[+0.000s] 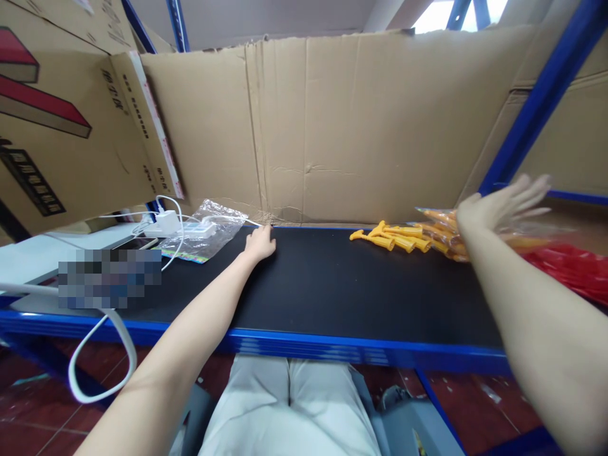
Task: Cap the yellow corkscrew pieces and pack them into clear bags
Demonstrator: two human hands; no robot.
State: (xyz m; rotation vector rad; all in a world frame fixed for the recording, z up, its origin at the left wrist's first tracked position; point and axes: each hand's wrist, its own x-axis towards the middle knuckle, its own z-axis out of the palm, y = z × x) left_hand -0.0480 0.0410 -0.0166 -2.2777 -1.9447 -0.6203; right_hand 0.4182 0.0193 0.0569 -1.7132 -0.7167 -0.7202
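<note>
My left hand point(261, 242) rests at the back edge of the black shelf top point(304, 285), its fingers curled down. A thin white cord ends by its knuckles, and whatever is under the fingers is hidden. My right hand point(506, 204) is raised at the right with its fingers stretched out and nothing in them. Just below and beside it lie clear plastic bags point(444, 235) with orange pieces inside. Left of those bags, several loose orange plastic pieces point(396, 237) with T-shaped ends and hollow flared ends lie in a heap.
A clear plastic bag point(223, 221) lies left of my left hand, near a white power strip point(192, 229) with cables. Red plastic pieces point(572, 269) are heaped at the far right. Tall cardboard point(370, 126) walls the back; a blue metal edge point(332, 345) runs along the front.
</note>
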